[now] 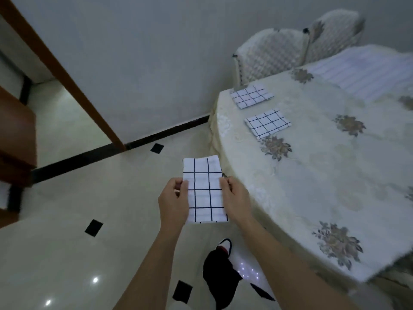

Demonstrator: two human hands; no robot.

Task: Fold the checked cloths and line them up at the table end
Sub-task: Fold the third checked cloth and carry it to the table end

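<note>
A white cloth with dark check lines [204, 191], folded into a long narrow strip, hangs in the air over the floor just left of the table. My left hand [173, 203] pinches its left edge and my right hand [235, 201] pinches its right edge, both about halfway along the strip. Two more checked cloths lie folded into small rectangles on the table end: one [267, 123] nearer me, the other [251, 96] farther back by the chairs. They sit apart, one behind the other along the table's left edge.
The table [324, 175] wears a cream floral cover that drapes over its edge. A striped cloth [366, 74] lies at its far side. Two covered chairs [272, 52] stand behind it. Glossy tiled floor [111, 198], a wall and a wooden door frame [67, 79] fill the left. My shoe [224, 245] shows below.
</note>
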